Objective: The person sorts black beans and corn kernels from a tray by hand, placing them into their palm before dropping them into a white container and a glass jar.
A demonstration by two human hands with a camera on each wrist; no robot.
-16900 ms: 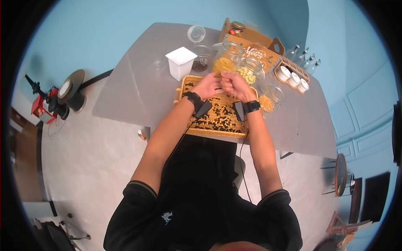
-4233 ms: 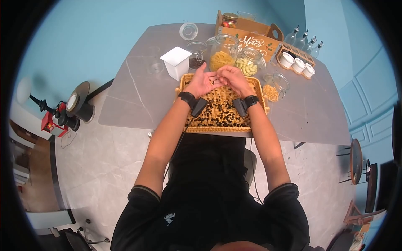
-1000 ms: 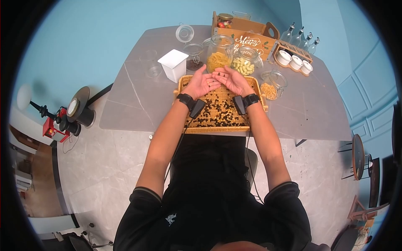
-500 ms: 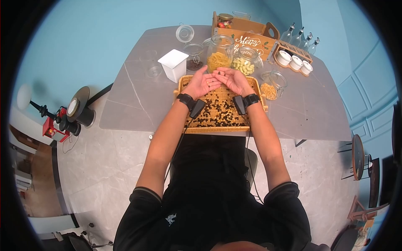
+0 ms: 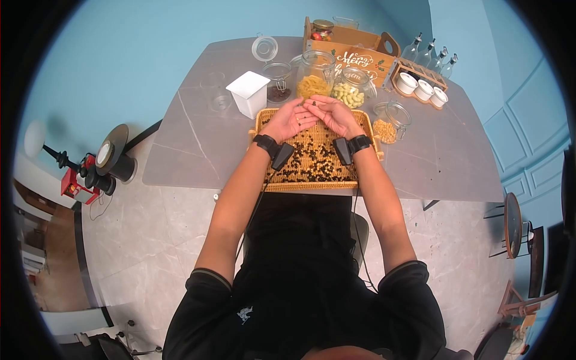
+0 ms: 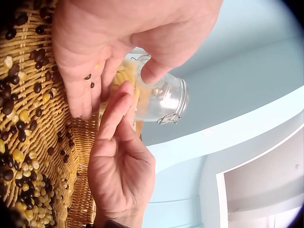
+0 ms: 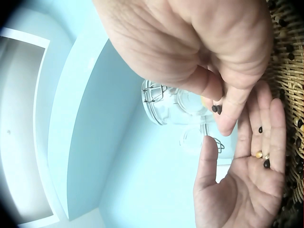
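My left hand (image 5: 291, 122) is held palm up over a shallow wicker basket (image 5: 310, 186). Across its fingers lie a few black beans (image 7: 266, 164) and small yellow kernels (image 7: 259, 155). Against its fingertips, my right hand (image 5: 337, 117) is also turned up, fingers fairly straight. Two dark beans (image 7: 217, 109) rest on the right fingers, with the thumb close beside them. Black beans and pale yellow kernels (image 6: 42, 197) lie scattered over the basket floor, thickest towards the near edge.
Beyond the basket stand a pasta jar (image 5: 315, 75), a jar of pale green pieces (image 5: 349, 93), a dark-filled jar (image 5: 278, 84) and a white container (image 5: 249, 93). A tipped jar with yellow kernels (image 5: 387, 131) lies right. Behind are a wooden crate (image 5: 354, 57) and glass bottles (image 5: 423, 54).
Several seconds ago my right fingers were pinched over the left palm; now they lie turned up beside the left fingers. In the last half second the left thumb has lowered towards its fingers.
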